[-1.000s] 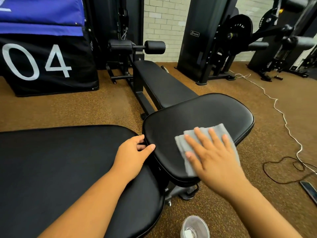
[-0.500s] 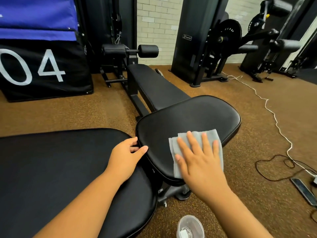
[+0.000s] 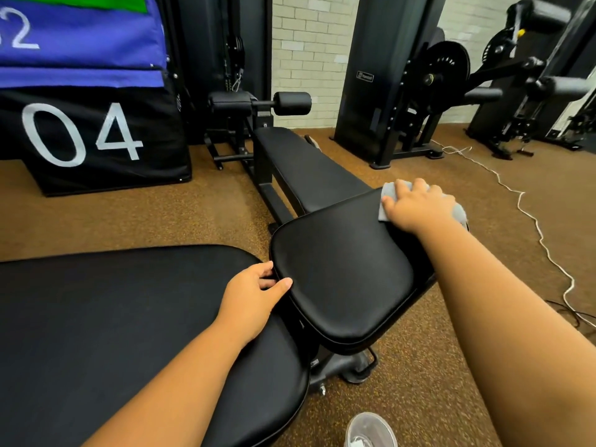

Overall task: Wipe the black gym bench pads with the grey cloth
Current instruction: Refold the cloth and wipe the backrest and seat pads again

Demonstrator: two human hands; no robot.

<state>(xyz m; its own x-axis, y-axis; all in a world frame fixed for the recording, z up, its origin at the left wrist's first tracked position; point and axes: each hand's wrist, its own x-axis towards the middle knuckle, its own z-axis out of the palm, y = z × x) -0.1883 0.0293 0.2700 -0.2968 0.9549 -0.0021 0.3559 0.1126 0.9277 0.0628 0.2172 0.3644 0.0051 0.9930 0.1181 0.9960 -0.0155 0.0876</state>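
Three black pads in view: seat pad (image 3: 342, 272), wide pad (image 3: 129, 333) at near left, long pad (image 3: 309, 169) beyond. Right hand (image 3: 419, 204) lies flat, fingers spread, pressing the cloth (image 3: 385, 206) onto the seat pad's far right corner; left hand (image 3: 254, 295) grips that pad's near left edge, thumb on top, fingers curled under. Judged mid-task: the wipe is at the seat pad's far edge, no visible streaks to show coverage, and the other two pads likely remain.

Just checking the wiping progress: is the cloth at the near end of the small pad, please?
No, the right hand presses the cloth on the pad's far corner.
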